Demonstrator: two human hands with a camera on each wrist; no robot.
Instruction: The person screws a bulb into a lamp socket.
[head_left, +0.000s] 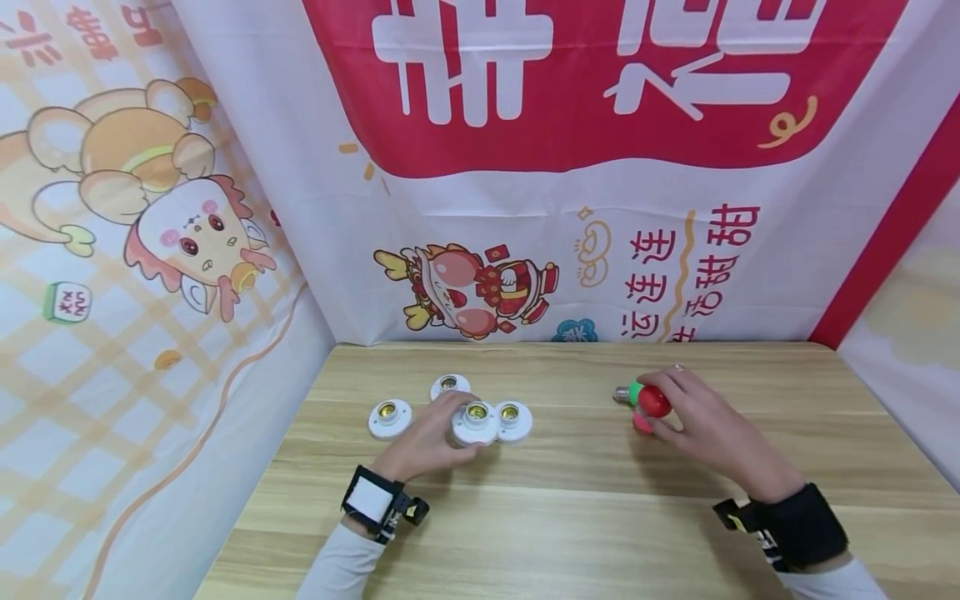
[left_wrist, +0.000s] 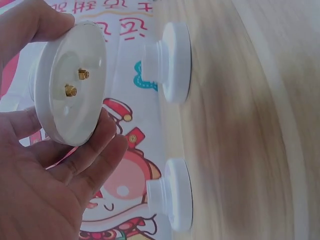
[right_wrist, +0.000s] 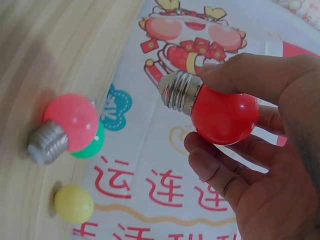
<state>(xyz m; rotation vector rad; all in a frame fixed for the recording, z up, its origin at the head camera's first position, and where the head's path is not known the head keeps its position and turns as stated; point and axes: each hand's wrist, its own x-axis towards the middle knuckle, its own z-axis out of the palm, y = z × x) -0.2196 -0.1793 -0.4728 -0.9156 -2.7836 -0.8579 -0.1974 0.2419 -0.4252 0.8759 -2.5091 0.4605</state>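
While aloft, socket [head_left: 475,423] near 3 others [head_left: 513,425]

Your clothing shows as two long, plain, whitish sleeves: the left sleeve [head_left: 341,567] and the right sleeve [head_left: 834,581] each stop just short of the wrist gear, leaving a narrow bare strip. Around your left wrist you wear a black strap [head_left: 396,497] topped by a white, roughly square patch [head_left: 370,498] edged in black. On its inner side juts a small, blocky black mount [head_left: 420,512] with a yellow mark. Your right wrist carries a broad black band [head_left: 807,527], and its dark, angular side mount [head_left: 725,513] shows yellow too, plus pale details too small to make out.
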